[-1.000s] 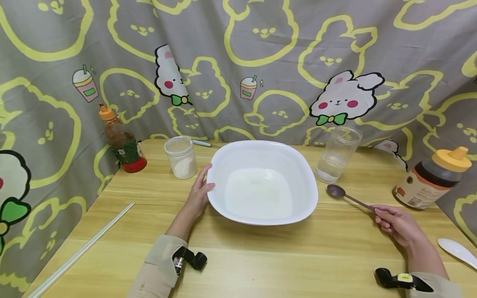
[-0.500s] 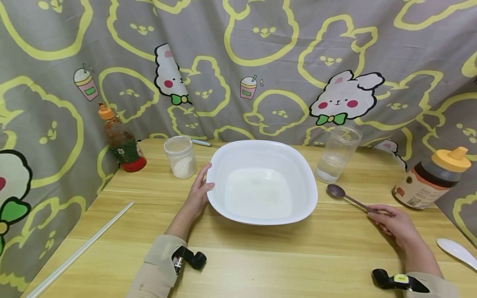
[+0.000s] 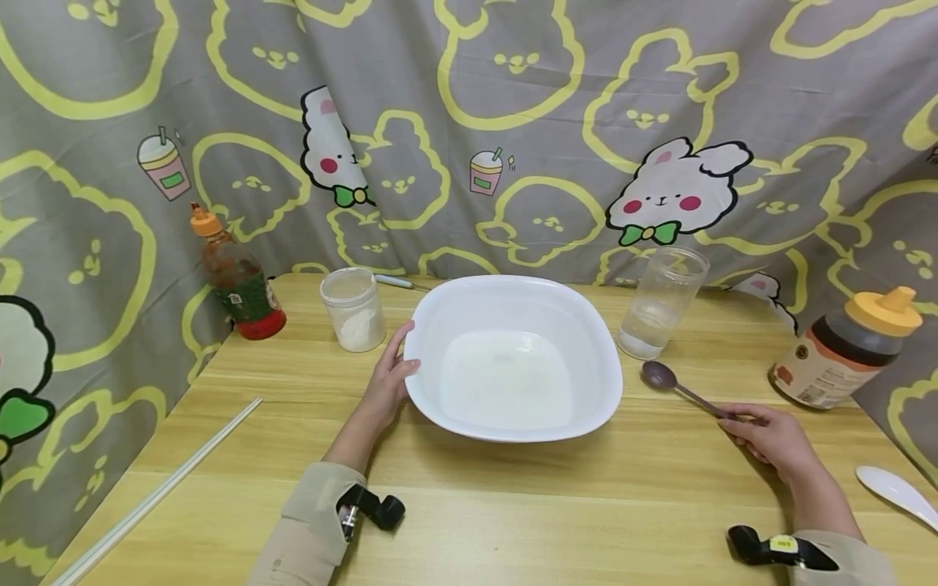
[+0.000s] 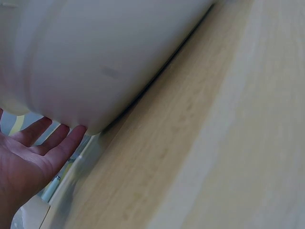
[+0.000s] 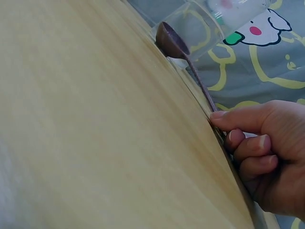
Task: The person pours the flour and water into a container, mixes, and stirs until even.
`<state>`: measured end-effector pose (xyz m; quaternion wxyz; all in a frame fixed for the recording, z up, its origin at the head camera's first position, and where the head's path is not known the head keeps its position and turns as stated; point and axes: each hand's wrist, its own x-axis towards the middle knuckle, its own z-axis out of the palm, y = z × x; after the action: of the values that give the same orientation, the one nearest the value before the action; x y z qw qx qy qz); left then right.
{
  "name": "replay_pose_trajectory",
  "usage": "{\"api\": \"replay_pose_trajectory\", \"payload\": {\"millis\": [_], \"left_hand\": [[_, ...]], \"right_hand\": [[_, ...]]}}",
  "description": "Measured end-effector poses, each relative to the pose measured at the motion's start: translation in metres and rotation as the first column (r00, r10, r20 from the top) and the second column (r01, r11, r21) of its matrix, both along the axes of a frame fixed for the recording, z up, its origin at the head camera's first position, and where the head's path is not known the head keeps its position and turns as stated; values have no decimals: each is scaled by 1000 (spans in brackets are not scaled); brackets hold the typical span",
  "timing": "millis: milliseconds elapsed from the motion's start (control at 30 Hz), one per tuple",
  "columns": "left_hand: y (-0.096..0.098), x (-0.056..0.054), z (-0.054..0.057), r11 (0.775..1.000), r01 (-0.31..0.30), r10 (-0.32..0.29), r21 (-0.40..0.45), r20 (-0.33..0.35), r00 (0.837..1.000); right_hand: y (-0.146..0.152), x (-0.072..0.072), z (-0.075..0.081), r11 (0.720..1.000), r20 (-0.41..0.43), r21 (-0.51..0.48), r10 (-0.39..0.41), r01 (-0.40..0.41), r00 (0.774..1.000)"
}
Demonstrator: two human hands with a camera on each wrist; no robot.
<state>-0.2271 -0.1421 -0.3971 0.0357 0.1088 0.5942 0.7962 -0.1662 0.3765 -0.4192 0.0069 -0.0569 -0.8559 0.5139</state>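
A white plastic basin point(image 3: 513, 382) stands in the middle of the wooden table. My left hand point(image 3: 386, 381) holds its left side, thumb at the rim; in the left wrist view the fingertips point(image 4: 71, 140) touch the outer wall. To the basin's right lies a dark purple-brown spoon point(image 3: 659, 375) with a long thin handle. My right hand point(image 3: 769, 443) pinches that handle between thumb and forefinger, the other fingers curled beneath, as the right wrist view shows. The round bowl of the spoon point(image 5: 171, 40) is near the foot of a clear glass point(image 3: 659, 313) with some clear liquid.
A jar of white powder point(image 3: 355, 313) and a red sauce bottle point(image 3: 242, 285) stand back left. Long chopsticks point(image 3: 157, 496) lie along the left. A dark sauce bottle point(image 3: 843, 350) and a white spoon point(image 3: 896, 492) are at right. Behind hangs a patterned curtain point(image 3: 542, 146).
My right hand has shifted a little to the left along the spoon's handle, nearer its bowl. The spoon's bowl, the basin and my left hand look unmoved.
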Motion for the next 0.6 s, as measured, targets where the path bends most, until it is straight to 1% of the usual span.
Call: {"api": "replay_pose_trajectory", "payload": {"millis": [33,100,200,267,333,400,500,567,600], "left_hand": [[0,0,0,1000,2,-2,0,1,1000],[0,2,5,1000,6,-6,-14,-4,1000],[0,1,6,1000,11,-11,-16,-2,1000],[1,1,5,1000,10,-10,-18,1,1000],[0,-1,1,1000,6,-6,-10,3,1000],[-1,-1,1,1000,3,-3,-16,1,1000],[-2,-1,2,1000,3,-3,-30,8,1000],[-5,-1,5,999,15,-14,-33,18,1000],[-7,-2,8,999,20,-19,-33,20,1000]], "right_hand": [[0,0,0,1000,1,2,0,0,1000],[1,0,0,1000,8,6,-4,4,1000],[1,1,1,1000,23,2,-9,9,1000],[0,1,1,1000,35,-13,-5,6,999],[0,2,2,1000,47,-31,-4,6,999],[-1,2,2,999,54,-50,0,2,999],[-4,3,5,999,32,-50,20,-19,999],[-10,2,12,998,-4,-17,56,-56,998],[-16,1,17,997,-29,9,76,-76,997]]}}
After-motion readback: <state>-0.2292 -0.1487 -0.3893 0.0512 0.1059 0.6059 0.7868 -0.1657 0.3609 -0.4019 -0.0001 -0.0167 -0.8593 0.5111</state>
